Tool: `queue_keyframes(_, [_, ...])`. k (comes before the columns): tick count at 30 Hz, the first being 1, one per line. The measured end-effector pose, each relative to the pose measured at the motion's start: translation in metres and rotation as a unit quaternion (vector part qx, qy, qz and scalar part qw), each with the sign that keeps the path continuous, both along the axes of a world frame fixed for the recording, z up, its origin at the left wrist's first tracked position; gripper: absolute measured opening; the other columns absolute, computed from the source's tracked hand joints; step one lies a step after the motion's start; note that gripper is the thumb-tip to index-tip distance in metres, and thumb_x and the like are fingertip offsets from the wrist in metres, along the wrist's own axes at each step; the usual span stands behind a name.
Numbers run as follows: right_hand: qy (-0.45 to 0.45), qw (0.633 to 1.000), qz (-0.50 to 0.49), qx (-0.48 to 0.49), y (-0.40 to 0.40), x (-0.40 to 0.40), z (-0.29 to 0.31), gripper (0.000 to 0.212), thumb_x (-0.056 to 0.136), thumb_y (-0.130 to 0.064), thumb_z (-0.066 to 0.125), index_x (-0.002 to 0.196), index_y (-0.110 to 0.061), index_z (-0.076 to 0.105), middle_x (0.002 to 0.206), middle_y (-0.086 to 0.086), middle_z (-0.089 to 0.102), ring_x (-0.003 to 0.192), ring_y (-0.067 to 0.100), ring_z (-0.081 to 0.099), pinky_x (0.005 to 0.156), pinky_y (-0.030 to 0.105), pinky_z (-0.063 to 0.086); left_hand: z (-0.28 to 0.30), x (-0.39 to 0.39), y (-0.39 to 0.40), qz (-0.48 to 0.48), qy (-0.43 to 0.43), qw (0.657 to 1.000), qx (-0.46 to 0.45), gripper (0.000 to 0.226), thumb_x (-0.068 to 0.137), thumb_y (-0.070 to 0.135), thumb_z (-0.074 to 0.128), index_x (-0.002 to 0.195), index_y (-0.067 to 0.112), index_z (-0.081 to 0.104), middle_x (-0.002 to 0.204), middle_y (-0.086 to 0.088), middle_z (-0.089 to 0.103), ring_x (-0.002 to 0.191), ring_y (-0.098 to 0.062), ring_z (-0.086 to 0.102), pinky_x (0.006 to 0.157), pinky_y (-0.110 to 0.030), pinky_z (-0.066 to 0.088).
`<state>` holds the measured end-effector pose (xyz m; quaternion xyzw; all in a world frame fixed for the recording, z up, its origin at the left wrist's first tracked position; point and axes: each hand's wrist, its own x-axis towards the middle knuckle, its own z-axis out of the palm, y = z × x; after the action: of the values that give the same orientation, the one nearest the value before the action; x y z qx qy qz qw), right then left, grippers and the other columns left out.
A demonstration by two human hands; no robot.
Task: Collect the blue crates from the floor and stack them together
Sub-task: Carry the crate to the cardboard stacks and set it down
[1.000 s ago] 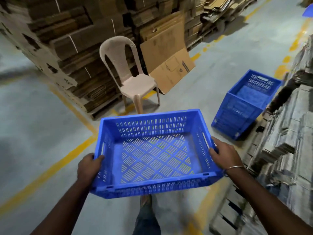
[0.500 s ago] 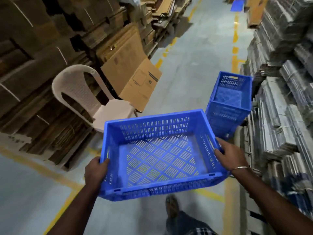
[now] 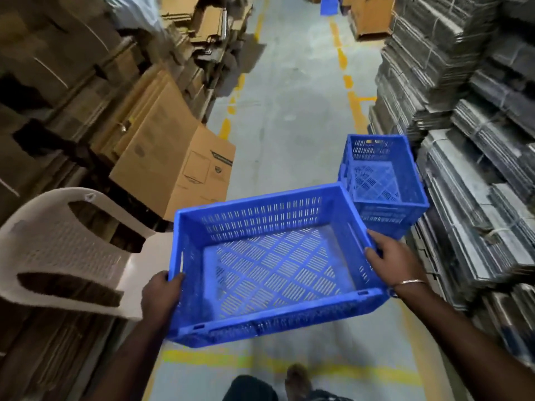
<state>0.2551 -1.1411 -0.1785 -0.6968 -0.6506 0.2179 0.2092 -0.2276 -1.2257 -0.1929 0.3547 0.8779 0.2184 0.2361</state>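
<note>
Both hands, left hand [image 3: 162, 296] and right hand [image 3: 389, 260], grip closed on one blue crate [image 3: 269, 264]; second crate stack [image 3: 382, 180] ahead; third far off

Dim warehouse light, brightest on the grey concrete aisle floor [image 3: 292, 111] toward 12 o'clock, deep shadow over brown flattened cardboard stacks [image 3: 58, 82] at 9 o'clock, motion blur and wide-angle bending at the edges

1. We lose the chair [image 3: 58, 250] past the nine o'clock edge.
2. The carried crate [image 3: 269, 264] hides the stacked crates' [image 3: 382, 180] near corner.
3. The far crate [image 3: 328, 4] at twelve o'clock is cropped.
4. Our left fingers [image 3: 173, 277] curl beyond the rim.
</note>
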Motion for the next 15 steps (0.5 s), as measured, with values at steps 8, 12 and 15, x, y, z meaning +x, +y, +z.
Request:
queue_keyframes(8, [0.005, 0.995, -0.097, -0.002, 0.099, -0.047, -0.008, 0.048, 0.088, -0.028, 0.061, 0.135, -0.022, 0.056, 0.108, 0.010, 0.072, 0.098, 0.032, 0.067, 0.076, 0.038, 0.052, -0.002, -0.056, 0.206, -0.112, 0.002, 0.994, 0.021, 0.036, 0.089, 0.041, 0.062, 0.106, 0.011, 0.072, 0.101, -0.020, 0.072, 0.097, -0.039, 0.065, 0.078, -0.041, 0.047])
queue_keyframes(12, [0.011, 0.987, -0.158, 0.015, 0.135, -0.065, -0.007, 0.049, 0.085, -0.034, 0.059, 0.133, -0.025, 0.056, 0.114, 0.006, 0.071, 0.100, 0.030, 0.068, 0.077, 0.041, 0.055, 0.000, -0.066, 0.307, -0.159, -0.017, 0.987, 0.022, 0.029, 0.090, 0.033, 0.065, 0.104, 0.009, 0.072, 0.096, -0.018, 0.073, 0.090, -0.037, 0.067, 0.074, -0.040, 0.048])
queue_keyframes(15, [-0.003, 0.979, -0.203, 0.021, 0.160, -0.074, 0.000, 0.050, 0.084, -0.036, 0.060, 0.133, -0.023, 0.058, 0.113, 0.009, 0.071, 0.100, 0.032, 0.067, 0.079, 0.041, 0.054, 0.004, -0.068, 0.376, -0.200, -0.006, 0.980, 0.014, 0.028, 0.088, 0.036, 0.065, 0.101, 0.011, 0.071, 0.092, -0.016, 0.072, 0.087, -0.035, 0.067, 0.076, -0.040, 0.051])
